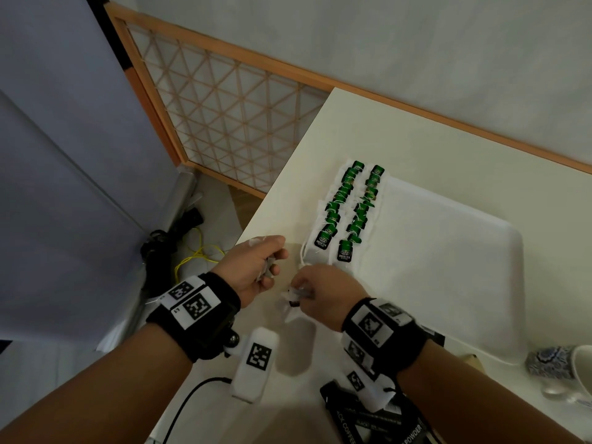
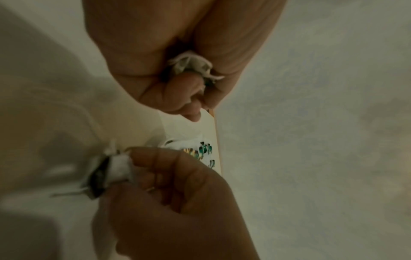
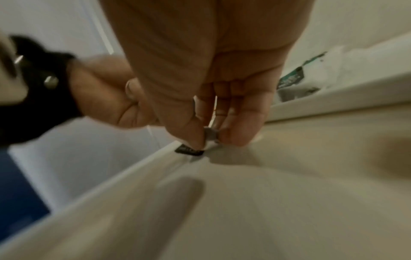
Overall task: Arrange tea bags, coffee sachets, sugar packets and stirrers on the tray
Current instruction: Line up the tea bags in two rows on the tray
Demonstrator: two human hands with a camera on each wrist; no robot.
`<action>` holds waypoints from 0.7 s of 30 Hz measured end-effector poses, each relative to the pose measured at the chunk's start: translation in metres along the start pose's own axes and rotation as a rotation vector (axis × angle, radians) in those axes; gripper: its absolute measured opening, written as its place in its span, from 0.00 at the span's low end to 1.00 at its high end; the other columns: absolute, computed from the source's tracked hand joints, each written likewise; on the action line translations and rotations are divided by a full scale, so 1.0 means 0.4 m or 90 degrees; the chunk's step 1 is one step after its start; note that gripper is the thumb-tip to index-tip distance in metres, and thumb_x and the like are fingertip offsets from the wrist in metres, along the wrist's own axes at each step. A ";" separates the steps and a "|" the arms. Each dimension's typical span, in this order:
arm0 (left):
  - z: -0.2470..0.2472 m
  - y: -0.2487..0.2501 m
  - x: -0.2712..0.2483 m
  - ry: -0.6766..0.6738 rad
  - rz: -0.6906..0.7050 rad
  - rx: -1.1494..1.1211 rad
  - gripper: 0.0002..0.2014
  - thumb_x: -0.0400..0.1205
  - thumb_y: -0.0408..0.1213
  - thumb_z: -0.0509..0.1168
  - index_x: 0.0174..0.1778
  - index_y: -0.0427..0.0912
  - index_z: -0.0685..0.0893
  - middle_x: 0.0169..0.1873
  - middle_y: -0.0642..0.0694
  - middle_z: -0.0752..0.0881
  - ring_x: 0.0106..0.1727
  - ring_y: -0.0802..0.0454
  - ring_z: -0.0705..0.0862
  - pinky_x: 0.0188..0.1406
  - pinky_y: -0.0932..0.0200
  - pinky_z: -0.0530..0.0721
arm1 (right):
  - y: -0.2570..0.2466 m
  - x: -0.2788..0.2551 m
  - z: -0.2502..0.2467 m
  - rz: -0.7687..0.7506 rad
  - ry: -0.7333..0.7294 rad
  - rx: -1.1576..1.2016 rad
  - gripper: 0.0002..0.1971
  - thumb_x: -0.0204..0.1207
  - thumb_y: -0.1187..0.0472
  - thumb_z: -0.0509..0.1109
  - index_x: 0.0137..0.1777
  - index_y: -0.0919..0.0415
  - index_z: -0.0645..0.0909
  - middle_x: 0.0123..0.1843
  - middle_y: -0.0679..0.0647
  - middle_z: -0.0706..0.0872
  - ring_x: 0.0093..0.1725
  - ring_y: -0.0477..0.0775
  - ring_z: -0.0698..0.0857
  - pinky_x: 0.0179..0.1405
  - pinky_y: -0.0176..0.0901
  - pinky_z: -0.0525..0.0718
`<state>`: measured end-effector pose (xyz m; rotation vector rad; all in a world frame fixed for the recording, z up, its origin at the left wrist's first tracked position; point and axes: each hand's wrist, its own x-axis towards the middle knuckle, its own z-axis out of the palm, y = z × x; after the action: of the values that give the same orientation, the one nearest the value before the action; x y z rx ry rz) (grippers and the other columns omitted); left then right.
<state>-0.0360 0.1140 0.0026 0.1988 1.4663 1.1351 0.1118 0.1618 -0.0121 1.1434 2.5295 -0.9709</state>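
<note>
Two rows of green-tagged tea bags (image 1: 347,213) lie along the left side of the white tray (image 1: 464,257). My left hand (image 1: 256,270) hovers just left of the tray and grips a crumpled white tea bag (image 2: 193,66) in its curled fingers. My right hand (image 1: 320,293) is beside it, near the tray's front left corner, pinching another tea bag (image 1: 293,304) with a dark tag (image 3: 189,151) against the table (image 1: 288,411). The right fingertips (image 3: 235,137) squeeze its paper.
Black coffee sachets (image 1: 371,415) lie at the table's front edge under my right wrist. A patterned cup (image 1: 551,363) and a white mug (image 1: 581,370) stand at the right. The table edge drops to a floor with cables (image 1: 192,254) on the left.
</note>
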 end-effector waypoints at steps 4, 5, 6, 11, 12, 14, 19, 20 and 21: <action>-0.009 0.001 0.000 -0.003 -0.011 0.017 0.02 0.82 0.40 0.65 0.47 0.47 0.82 0.37 0.50 0.85 0.26 0.57 0.72 0.15 0.70 0.66 | 0.015 -0.013 -0.048 0.086 0.038 0.513 0.09 0.74 0.67 0.72 0.49 0.53 0.81 0.39 0.52 0.85 0.35 0.49 0.82 0.35 0.41 0.85; -0.008 -0.003 -0.002 -0.019 -0.017 0.029 0.04 0.82 0.41 0.65 0.50 0.46 0.83 0.39 0.51 0.85 0.27 0.57 0.72 0.15 0.70 0.66 | 0.018 -0.017 -0.060 0.095 0.037 0.650 0.12 0.74 0.72 0.71 0.50 0.54 0.81 0.38 0.53 0.85 0.34 0.50 0.83 0.33 0.41 0.85; -0.004 -0.007 -0.003 -0.042 -0.021 0.043 0.07 0.83 0.41 0.65 0.53 0.46 0.83 0.40 0.51 0.85 0.27 0.57 0.72 0.15 0.70 0.65 | 0.021 -0.021 -0.069 0.093 0.043 0.759 0.14 0.73 0.75 0.70 0.50 0.55 0.80 0.36 0.53 0.85 0.33 0.50 0.84 0.32 0.41 0.86; 0.027 -0.017 -0.021 -0.154 0.003 0.082 0.12 0.80 0.43 0.68 0.56 0.42 0.85 0.34 0.52 0.83 0.27 0.58 0.73 0.15 0.69 0.65 | 0.039 -0.033 -0.083 0.048 0.072 0.858 0.14 0.75 0.77 0.65 0.53 0.60 0.82 0.34 0.52 0.88 0.33 0.50 0.86 0.36 0.41 0.88; 0.033 -0.017 -0.022 -0.156 0.011 0.079 0.12 0.79 0.40 0.69 0.57 0.42 0.85 0.33 0.52 0.82 0.27 0.57 0.73 0.15 0.69 0.65 | 0.039 -0.035 -0.082 0.052 0.082 0.857 0.14 0.76 0.77 0.65 0.54 0.60 0.83 0.35 0.53 0.88 0.34 0.50 0.86 0.37 0.42 0.88; 0.042 -0.015 -0.022 -0.142 0.028 0.077 0.10 0.77 0.34 0.71 0.54 0.43 0.85 0.29 0.51 0.82 0.25 0.56 0.72 0.15 0.69 0.64 | 0.038 -0.037 -0.082 0.063 0.106 0.849 0.13 0.77 0.75 0.65 0.55 0.59 0.83 0.37 0.55 0.87 0.34 0.51 0.86 0.39 0.42 0.88; 0.048 -0.014 -0.012 -0.105 0.056 0.079 0.06 0.75 0.30 0.73 0.43 0.44 0.85 0.23 0.51 0.81 0.23 0.55 0.71 0.16 0.68 0.64 | 0.023 -0.039 -0.087 0.096 0.142 0.802 0.08 0.81 0.66 0.64 0.51 0.61 0.85 0.37 0.58 0.85 0.32 0.49 0.84 0.41 0.45 0.88; 0.048 -0.014 -0.011 -0.100 0.060 0.075 0.06 0.75 0.29 0.73 0.43 0.43 0.85 0.23 0.51 0.81 0.23 0.55 0.71 0.15 0.69 0.64 | 0.023 -0.039 -0.090 0.109 0.153 0.811 0.11 0.83 0.61 0.62 0.52 0.61 0.86 0.36 0.57 0.86 0.32 0.50 0.85 0.43 0.47 0.88; 0.047 -0.014 -0.009 -0.092 0.067 0.073 0.07 0.74 0.29 0.73 0.43 0.43 0.85 0.22 0.51 0.81 0.22 0.55 0.71 0.15 0.69 0.65 | 0.025 -0.038 -0.094 0.115 0.161 0.826 0.14 0.84 0.55 0.60 0.53 0.60 0.86 0.36 0.57 0.87 0.33 0.52 0.86 0.44 0.50 0.88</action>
<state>-0.0166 0.1184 0.0046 0.4336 1.4061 1.0983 0.1325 0.1817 0.0182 1.7532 1.6774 -2.6576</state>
